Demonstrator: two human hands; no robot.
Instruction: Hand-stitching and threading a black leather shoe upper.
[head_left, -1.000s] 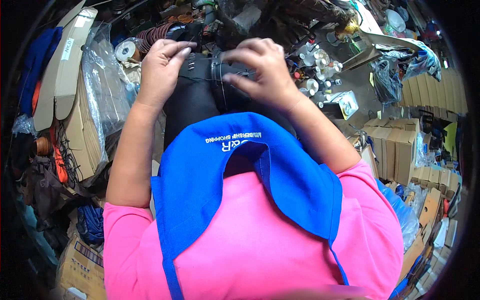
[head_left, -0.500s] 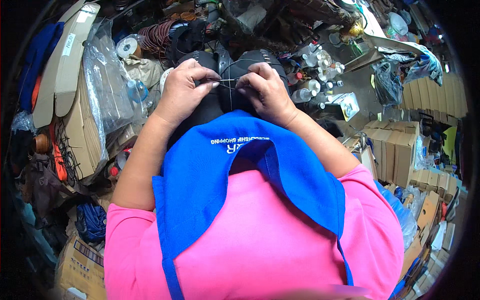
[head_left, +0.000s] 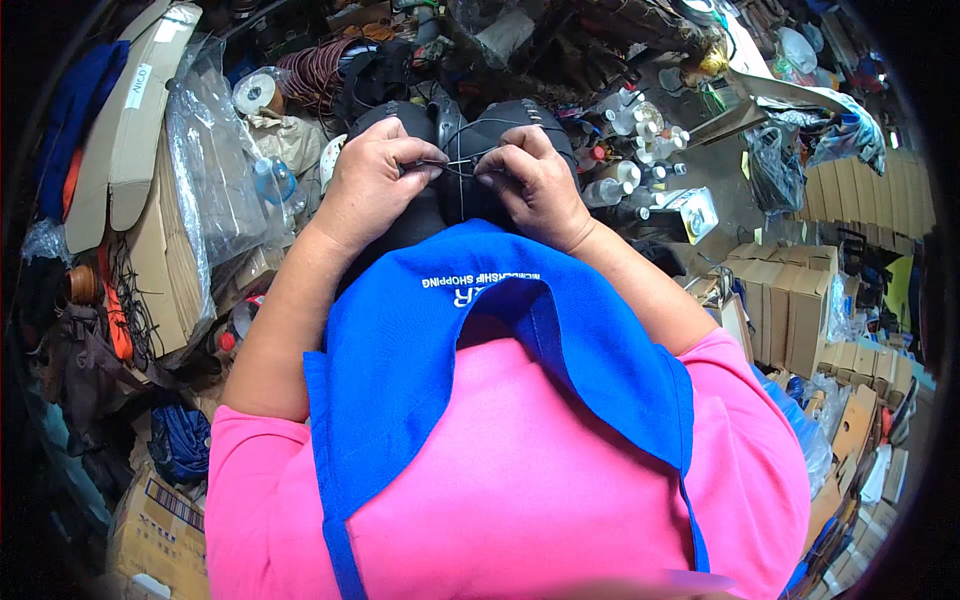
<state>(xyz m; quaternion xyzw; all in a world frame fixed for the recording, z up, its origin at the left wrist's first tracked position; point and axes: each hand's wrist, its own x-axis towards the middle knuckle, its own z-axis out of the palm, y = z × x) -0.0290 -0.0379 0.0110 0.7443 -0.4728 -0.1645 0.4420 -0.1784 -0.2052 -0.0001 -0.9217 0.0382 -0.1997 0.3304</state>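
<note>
Both my hands meet over the black, rounded pieces in my lap, and both are closed in a pinch. My left hand (head_left: 368,185) grips one end of a thin dark cord (head_left: 461,162) between thumb and forefinger. Facing it, my right hand (head_left: 537,188) pinches the cord's other side. The short stretch between them is taut and shiny, and I cannot tell whether a needle is in it. More cord loops over the right black piece (head_left: 490,125), which has pale stitch-like marks along its far edge. A blue apron (head_left: 400,370) covers the near part of my lap.
Several plastic bottles (head_left: 622,172) stand to the right, beside a metal can (head_left: 690,212). On the left are cardboard sheets (head_left: 125,150), clear plastic wrap (head_left: 205,165) and a thread spool (head_left: 257,94). Stacked cardboard (head_left: 785,300) sits farther right; a box (head_left: 160,535) lies near left.
My left fingers have shifted slightly right and my right hand a touch too. The cord between them sits a little differently. Both hands keep their pinch.
</note>
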